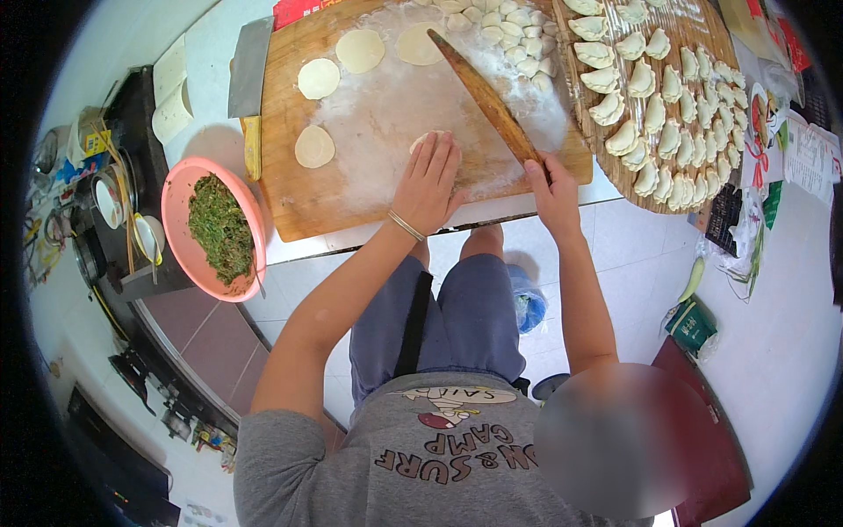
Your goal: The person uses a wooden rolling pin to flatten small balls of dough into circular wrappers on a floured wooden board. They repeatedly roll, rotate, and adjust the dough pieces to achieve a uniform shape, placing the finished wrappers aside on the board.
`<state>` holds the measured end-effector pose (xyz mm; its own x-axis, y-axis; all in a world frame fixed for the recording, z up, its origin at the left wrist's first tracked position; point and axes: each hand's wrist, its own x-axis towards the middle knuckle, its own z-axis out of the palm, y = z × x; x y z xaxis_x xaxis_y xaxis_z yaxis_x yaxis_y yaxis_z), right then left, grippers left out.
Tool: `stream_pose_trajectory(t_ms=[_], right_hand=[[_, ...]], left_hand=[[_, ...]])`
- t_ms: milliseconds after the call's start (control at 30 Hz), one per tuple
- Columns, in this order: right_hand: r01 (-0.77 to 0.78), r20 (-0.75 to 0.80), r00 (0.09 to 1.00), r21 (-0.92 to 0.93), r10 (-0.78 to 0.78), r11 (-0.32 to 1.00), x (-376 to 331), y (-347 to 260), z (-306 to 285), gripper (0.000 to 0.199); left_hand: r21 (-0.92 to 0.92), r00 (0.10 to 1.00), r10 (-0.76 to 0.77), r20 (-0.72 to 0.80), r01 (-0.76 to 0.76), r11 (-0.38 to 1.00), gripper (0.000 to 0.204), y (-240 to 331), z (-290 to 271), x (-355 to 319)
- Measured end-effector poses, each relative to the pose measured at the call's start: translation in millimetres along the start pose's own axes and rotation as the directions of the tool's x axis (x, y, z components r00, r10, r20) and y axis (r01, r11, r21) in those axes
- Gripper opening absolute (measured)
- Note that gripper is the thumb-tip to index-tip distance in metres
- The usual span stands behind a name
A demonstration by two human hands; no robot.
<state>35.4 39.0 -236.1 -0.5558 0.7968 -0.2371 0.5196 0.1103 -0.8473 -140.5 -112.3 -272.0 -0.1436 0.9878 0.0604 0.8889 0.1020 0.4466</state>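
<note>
My left hand [428, 183] lies flat on the floured wooden board, fingers stretched out over a small dough wrapper [418, 140] that it mostly hides. In my right hand [556, 195], near the board's front right corner, is the end of a long tapered wooden rolling pin [487, 92]. The pin slants up and to the left, its far tip close to a rolled round wrapper [416, 44]. Other flat round wrappers [315, 147] rest on the left part of the cutting board [369, 206]. Small dough pieces [518, 39] cluster at the far right of it.
A cleaver [252, 70] lies along the board's left edge. Left of it stands a pink bowl [176, 228] of chopped green filling [219, 228]. Folded dumplings [667, 140] cover a round board at the right. A blue bin [525, 303] is on the floor.
</note>
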Motion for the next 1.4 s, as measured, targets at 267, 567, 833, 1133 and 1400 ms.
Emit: stream_pose_trajectory(t_ms=[267, 567, 833, 1133, 1400], right_hand=[[-0.013, 0.010, 1.000, 0.010, 0.013, 1.000, -4, 2, -3, 0.030], [-0.011, 0.016, 1.000, -0.028, 0.011, 1.000, -6, 5, -2, 0.030], [0.103, 0.031, 0.995, -0.183, -0.099, 0.978, -5, 7, 3, 0.030], [0.497, 0.345, 0.866, -0.519, -0.362, 0.695, -7, 15, 23, 0.043], [0.508, 0.216, 0.826, -0.685, -0.520, 0.522, 53, -14, 36, 0.064]], left_hand=[[0.032, 0.995, 0.072, 0.068, -0.074, 0.997, 0.074, -11, -3, -7], [0.032, 0.994, -0.005, 0.113, 0.001, 0.999, 0.079, -5, -1, -9], [0.048, 0.983, 0.036, 0.180, -0.045, 0.998, 0.075, -22, -19, -24], [0.006, 0.947, -0.269, -0.178, 0.274, 0.962, 0.070, -41, -26, -62], [0.086, 0.957, -0.266, -0.119, 0.277, 0.957, 0.071, -63, -29, 7]])
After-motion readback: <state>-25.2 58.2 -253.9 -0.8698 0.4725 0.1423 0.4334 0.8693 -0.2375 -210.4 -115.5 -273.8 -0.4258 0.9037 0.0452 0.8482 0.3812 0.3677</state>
